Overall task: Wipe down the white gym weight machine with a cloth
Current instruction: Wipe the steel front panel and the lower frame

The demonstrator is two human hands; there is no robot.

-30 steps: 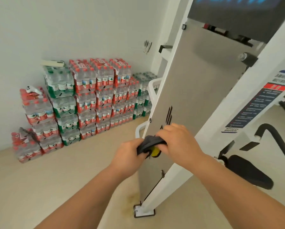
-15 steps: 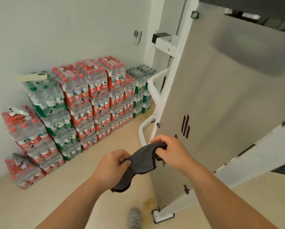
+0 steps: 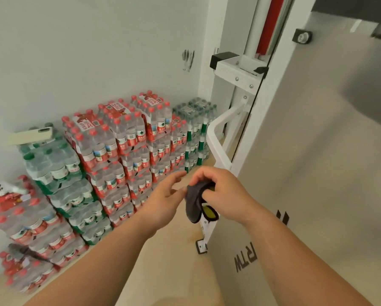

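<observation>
Your left hand [image 3: 165, 200] has just let go of the grey cloth [image 3: 192, 205] and hangs open beside it. Your right hand [image 3: 227, 193] alone grips the bunched cloth, close to the white weight machine [image 3: 306, 162]. Wiping looks ready to begin.

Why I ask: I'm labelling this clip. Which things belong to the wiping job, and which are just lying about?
For the job:
grey cloth, gripped by the right hand
left hand, open beside it
white weight machine

Just lying about:
stacked packs of bottled water
pale flat object on top of the green packs
wall hooks
</observation>
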